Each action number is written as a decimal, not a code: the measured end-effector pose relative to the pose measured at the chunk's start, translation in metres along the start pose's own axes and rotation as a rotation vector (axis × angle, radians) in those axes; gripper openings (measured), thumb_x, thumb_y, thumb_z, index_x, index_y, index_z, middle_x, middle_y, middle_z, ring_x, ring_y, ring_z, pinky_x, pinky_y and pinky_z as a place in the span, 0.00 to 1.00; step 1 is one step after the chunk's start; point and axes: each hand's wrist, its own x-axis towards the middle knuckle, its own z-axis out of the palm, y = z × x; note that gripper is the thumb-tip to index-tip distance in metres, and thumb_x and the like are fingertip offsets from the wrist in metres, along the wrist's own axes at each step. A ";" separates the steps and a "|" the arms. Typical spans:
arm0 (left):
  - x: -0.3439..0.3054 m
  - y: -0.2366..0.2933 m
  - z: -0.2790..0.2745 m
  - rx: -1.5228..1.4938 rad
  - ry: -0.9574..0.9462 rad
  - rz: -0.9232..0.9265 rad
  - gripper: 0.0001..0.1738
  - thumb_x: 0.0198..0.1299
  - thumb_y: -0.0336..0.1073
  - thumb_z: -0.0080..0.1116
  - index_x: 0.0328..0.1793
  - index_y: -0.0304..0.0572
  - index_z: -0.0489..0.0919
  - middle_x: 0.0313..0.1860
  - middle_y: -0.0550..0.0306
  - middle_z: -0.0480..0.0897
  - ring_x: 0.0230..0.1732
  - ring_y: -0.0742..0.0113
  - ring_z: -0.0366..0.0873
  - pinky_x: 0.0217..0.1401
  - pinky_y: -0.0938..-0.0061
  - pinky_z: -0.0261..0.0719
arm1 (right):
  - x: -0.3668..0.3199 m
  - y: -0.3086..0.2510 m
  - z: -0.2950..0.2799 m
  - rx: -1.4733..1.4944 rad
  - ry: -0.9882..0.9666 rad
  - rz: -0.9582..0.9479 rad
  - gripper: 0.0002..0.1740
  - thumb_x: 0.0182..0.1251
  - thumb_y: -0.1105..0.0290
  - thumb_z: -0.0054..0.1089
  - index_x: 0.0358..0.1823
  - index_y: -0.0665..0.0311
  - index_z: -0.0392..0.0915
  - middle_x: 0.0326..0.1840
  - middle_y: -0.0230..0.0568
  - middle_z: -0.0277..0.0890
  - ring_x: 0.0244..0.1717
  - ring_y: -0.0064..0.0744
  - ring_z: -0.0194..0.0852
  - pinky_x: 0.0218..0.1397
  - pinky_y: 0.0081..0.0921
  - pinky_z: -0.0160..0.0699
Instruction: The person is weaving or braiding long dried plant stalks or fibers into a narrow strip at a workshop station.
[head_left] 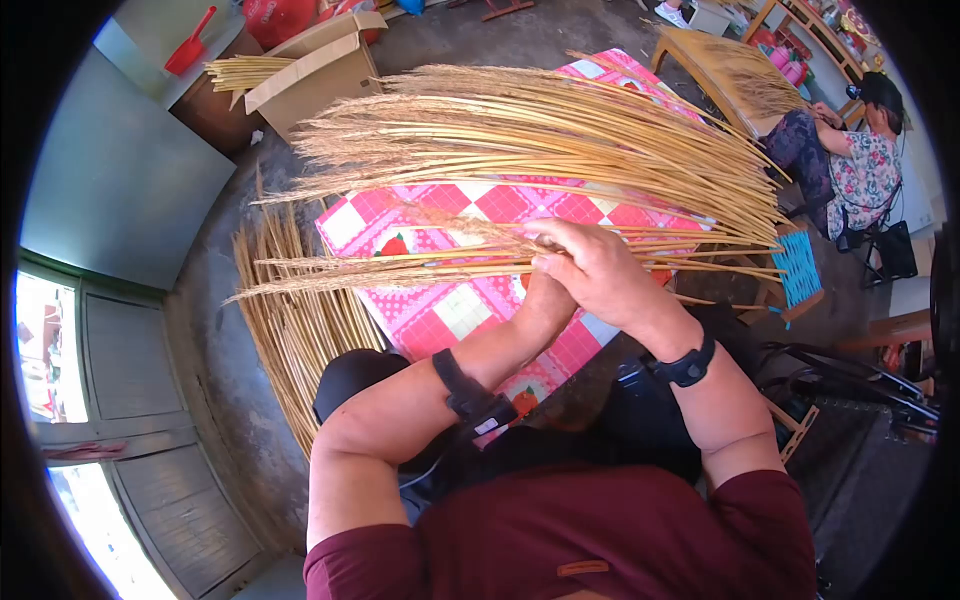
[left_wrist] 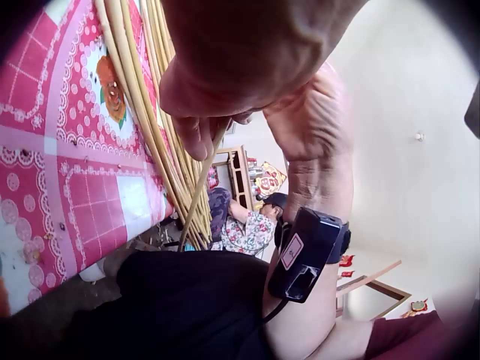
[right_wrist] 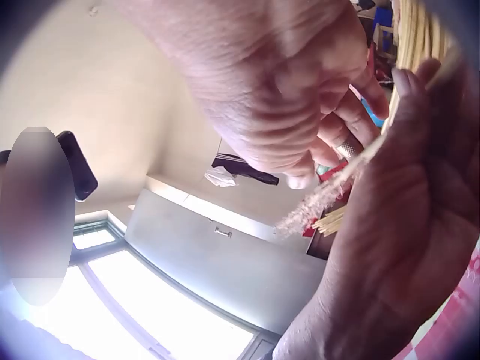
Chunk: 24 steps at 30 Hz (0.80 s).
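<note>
My left hand [head_left: 548, 302] pinches a thin plumed reed stalk [left_wrist: 197, 201], which slants down from its fingers in the left wrist view. Just over it, my right hand [head_left: 605, 272] curls round the same stalk near the feathery head, thumb and fingers on opposite sides. The pale plume [right_wrist: 319, 204] sticks out past both hands, towards the left in the head view. A ring shows on one right finger [right_wrist: 348, 147]. Beneath the hands, several loose reeds [head_left: 400, 272] lie across the pink checked tablecloth [head_left: 580, 355]. Behind them is a thick bundle of reeds [head_left: 560, 135], plumes to the left.
More reeds [head_left: 310, 310] lean beside the table's left end. A cardboard box [head_left: 320, 85] with stalks stands at the back left. At the right, another person [head_left: 865, 175] sits by a wooden table [head_left: 710, 75], near a blue-woven stool [head_left: 797, 268].
</note>
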 end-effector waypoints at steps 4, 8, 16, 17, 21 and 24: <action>0.003 0.006 -0.026 0.583 -0.247 -0.179 0.08 0.62 0.30 0.52 0.46 0.36 0.77 0.35 0.52 0.82 0.33 0.68 0.80 0.36 0.74 0.81 | 0.009 0.002 0.009 0.092 0.013 0.035 0.05 0.61 0.75 0.56 0.37 0.69 0.75 0.31 0.45 0.77 0.32 0.39 0.77 0.36 0.29 0.73; -0.009 0.041 -0.058 0.673 -0.233 -0.154 0.10 0.62 0.30 0.53 0.46 0.32 0.75 0.36 0.51 0.81 0.30 0.69 0.79 0.32 0.76 0.80 | 0.011 -0.002 0.005 0.101 0.056 0.074 0.05 0.58 0.76 0.57 0.35 0.67 0.74 0.30 0.46 0.76 0.32 0.43 0.77 0.33 0.30 0.73; -0.034 0.115 -0.077 0.106 0.088 0.163 0.06 0.62 0.31 0.54 0.43 0.39 0.74 0.35 0.54 0.79 0.31 0.68 0.79 0.32 0.75 0.79 | 0.008 -0.007 -0.009 -0.004 0.073 0.097 0.03 0.58 0.80 0.57 0.34 0.69 0.73 0.27 0.43 0.74 0.26 0.35 0.75 0.28 0.26 0.71; -0.035 0.117 -0.079 0.087 0.094 0.182 0.06 0.62 0.31 0.54 0.43 0.40 0.74 0.35 0.54 0.79 0.31 0.69 0.78 0.31 0.75 0.79 | 0.008 -0.008 -0.010 0.001 0.066 0.106 0.03 0.57 0.80 0.57 0.33 0.69 0.73 0.27 0.43 0.74 0.26 0.35 0.75 0.29 0.26 0.71; -0.036 0.119 -0.077 0.092 0.141 0.181 0.04 0.64 0.32 0.53 0.41 0.41 0.74 0.34 0.56 0.79 0.31 0.70 0.78 0.31 0.75 0.79 | 0.007 -0.009 -0.012 -0.001 0.075 0.086 0.04 0.57 0.81 0.56 0.33 0.69 0.73 0.27 0.43 0.74 0.26 0.34 0.75 0.29 0.26 0.72; -0.032 0.115 -0.080 0.113 0.171 0.179 0.04 0.64 0.32 0.52 0.40 0.40 0.75 0.34 0.55 0.79 0.30 0.70 0.78 0.31 0.75 0.79 | 0.004 -0.007 -0.011 -0.004 0.071 0.104 0.04 0.57 0.80 0.56 0.34 0.68 0.73 0.26 0.44 0.75 0.26 0.35 0.77 0.29 0.26 0.73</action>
